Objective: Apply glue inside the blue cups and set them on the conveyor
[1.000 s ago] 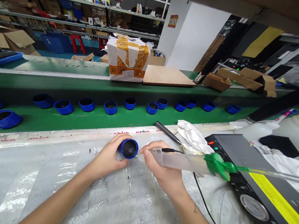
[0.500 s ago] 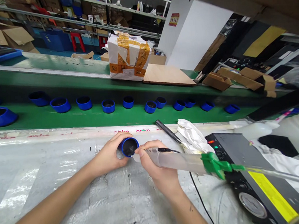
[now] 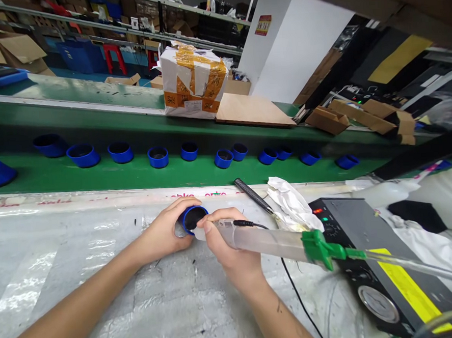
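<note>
My left hand [image 3: 168,228] is wrapped round a blue cup-like ring [image 3: 195,214] with a dark inside, tilted toward me just above the film-covered table. In my right hand [image 3: 230,245] is a cloudy dispensing syringe [image 3: 271,242], gripped near its front end like a pen. Its tip meets the near rim of the blue cup; the exact contact is hidden by my fingers. A green cap [image 3: 318,247] closes the syringe's back end, and a clear hose [image 3: 419,264] runs from it to the right. A black cable [image 3: 294,282] plugs into the syringe's side.
Several blue cups [image 3: 158,157] stand along the green conveyor belt [image 3: 196,176] beyond the table. A grey dispenser box [image 3: 369,262] with a gauge sits at right. Beside it lie a crumpled white cloth [image 3: 291,200] and a black-handled tool [image 3: 252,195]. A taped carton [image 3: 193,81] stands behind.
The syringe tip and my right hand have shifted slightly left along the cup's near rim. The cups on the belt have moved a little left. My left hand keeps its grip.
</note>
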{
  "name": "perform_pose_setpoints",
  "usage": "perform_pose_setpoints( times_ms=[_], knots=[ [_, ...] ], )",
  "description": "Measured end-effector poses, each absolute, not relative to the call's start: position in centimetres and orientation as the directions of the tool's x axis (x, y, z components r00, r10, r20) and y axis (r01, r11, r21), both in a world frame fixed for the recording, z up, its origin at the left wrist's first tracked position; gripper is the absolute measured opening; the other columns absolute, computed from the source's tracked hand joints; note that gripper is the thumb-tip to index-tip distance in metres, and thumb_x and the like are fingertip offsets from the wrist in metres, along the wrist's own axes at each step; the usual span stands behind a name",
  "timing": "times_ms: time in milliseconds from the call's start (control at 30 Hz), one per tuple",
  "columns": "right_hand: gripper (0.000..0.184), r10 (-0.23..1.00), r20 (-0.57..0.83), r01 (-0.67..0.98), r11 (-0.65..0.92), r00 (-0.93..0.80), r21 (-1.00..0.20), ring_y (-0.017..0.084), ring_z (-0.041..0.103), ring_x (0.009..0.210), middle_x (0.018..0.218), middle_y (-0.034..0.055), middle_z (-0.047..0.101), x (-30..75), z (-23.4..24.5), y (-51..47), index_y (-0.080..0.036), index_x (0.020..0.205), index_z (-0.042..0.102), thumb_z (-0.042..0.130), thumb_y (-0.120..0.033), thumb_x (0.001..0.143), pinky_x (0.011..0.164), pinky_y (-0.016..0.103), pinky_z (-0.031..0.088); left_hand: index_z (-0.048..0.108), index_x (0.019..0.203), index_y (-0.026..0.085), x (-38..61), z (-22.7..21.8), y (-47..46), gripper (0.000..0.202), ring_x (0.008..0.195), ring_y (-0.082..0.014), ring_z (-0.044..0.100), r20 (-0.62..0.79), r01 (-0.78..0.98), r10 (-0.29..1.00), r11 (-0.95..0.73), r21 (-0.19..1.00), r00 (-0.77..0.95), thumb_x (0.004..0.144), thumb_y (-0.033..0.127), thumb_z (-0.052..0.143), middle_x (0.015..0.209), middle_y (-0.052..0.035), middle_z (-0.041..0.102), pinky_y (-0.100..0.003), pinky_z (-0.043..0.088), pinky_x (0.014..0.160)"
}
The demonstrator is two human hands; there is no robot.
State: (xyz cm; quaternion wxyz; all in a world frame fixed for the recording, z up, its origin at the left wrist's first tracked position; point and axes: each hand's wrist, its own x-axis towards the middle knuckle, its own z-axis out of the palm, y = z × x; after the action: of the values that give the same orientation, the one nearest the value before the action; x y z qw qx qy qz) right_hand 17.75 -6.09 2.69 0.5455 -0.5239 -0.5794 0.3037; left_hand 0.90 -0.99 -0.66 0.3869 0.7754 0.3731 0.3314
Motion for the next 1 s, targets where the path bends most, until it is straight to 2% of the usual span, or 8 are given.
perform_pose_setpoints(
  times_ms=[433,1000],
  knots=[
    [0.002,0.923,0.351,0.217,0.314,0.158,-0.924,0.022,0.078,0.08,0.083,0.0019,0.08,17.31,2.22,-5.96,-0.026,0.084,0.069,0.07,-0.024,0.084,0.078,0.035,0.062,0.055,0.131,0.026,0.62,-0.92,-0.95,0.057,0.131,-0.0283,0.058,0.212,0.33,0.829,-0.422,0.844,0.518,0.078,0.009,0.067,0.14,-0.0078,0.06,-0.045,0.049,0.113],
    [0.006,0.9,0.372,0.12,0.353,0.227,-0.928,0.022,0.078,0.082,0.082,0.0019,0.08,16.95,2.28,-5.66,-0.025,0.086,0.069,0.071,-0.021,0.083,0.079,0.035,0.062,0.056,0.129,0.025,0.64,-0.67,-0.94,0.054,0.127,-0.0269,0.061,0.228,0.327,0.821,-0.441,0.836,0.523,0.079,0.011,0.067,0.136,-0.0068,0.062,-0.04,0.052,0.108]
  ],
)
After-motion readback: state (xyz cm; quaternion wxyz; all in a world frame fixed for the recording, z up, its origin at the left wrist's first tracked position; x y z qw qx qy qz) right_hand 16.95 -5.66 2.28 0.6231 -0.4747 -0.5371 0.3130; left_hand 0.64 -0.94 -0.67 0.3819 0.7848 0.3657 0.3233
